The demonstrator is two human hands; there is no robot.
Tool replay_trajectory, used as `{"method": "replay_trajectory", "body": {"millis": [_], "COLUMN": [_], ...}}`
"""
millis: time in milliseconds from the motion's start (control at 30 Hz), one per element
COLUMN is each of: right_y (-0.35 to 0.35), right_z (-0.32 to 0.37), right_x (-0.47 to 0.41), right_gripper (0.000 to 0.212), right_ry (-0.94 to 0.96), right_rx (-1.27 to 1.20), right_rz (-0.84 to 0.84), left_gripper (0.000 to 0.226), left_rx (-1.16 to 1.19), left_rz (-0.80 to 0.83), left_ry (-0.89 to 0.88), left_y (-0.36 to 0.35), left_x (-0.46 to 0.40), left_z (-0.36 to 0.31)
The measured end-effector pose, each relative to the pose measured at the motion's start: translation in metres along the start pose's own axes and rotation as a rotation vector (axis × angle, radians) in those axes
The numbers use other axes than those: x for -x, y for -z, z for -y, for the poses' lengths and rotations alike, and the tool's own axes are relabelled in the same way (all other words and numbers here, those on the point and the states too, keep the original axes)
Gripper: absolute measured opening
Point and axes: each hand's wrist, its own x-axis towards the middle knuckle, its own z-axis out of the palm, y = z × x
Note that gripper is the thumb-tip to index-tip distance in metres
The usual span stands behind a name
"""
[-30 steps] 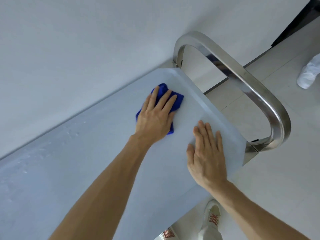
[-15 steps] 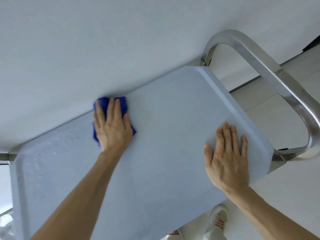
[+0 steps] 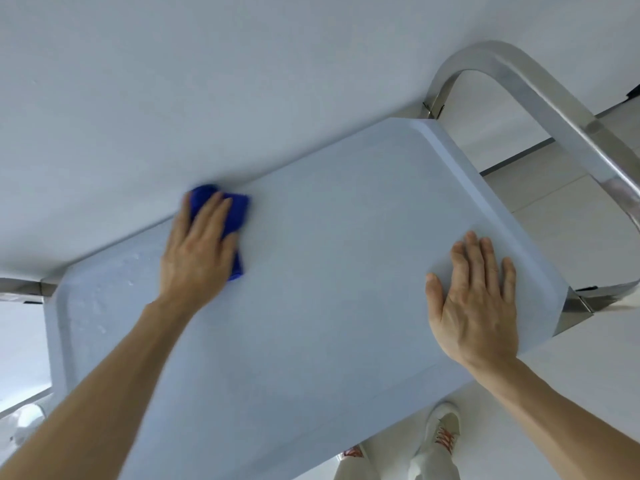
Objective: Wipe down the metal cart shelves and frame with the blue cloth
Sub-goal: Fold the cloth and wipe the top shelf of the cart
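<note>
The cart's pale top shelf fills the middle of the view, its far edge against a white wall. My left hand lies flat with straight fingers on the folded blue cloth, pressing it onto the shelf near the far edge, left of centre. Only the cloth's top and right side show past the fingers. My right hand rests flat, palm down, on the shelf close to its right end. The curved metal handle of the cart frame rises at the right end.
Water droplets speckle the shelf's left part. A white wall runs behind the cart. My white shoes stand on the light tiled floor below the shelf's near edge. A metal frame bar shows at the far left.
My left hand has slid the blue cloth leftward along the shelf's far edge, away from the right corner. The view has swung left with it; my right hand stays flat near the right end.
</note>
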Motion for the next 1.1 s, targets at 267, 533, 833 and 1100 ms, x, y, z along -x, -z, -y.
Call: {"method": "replay_trajectory", "body": {"millis": [267,533,833,1100], "right_y": [0.000,0.001,0.005,0.026], "right_z": [-0.001,0.000,0.003,0.014], "right_x": [-0.001,0.000,0.002,0.003], "right_gripper": [0.064,0.063,0.061,0.057], "right_ry": [0.020,0.038,0.053,0.061], "right_rx": [0.011,-0.016,-0.096,-0.124], "right_rz": [-0.037,-0.059,-0.070,-0.014], "left_gripper": [0.056,0.055,0.048,0.055], "left_rx": [0.082,0.065,0.056,0.049], "left_rz": [-0.082,-0.110,-0.068,-0.042], "left_ry": [0.650,0.316,0.049,0.635], "left_y": [0.012,-0.011,0.001,0.024], "left_x": [0.034,-0.004,0.113,0.176], "left_z": [0.022,-0.099,-0.067,0.042]}}
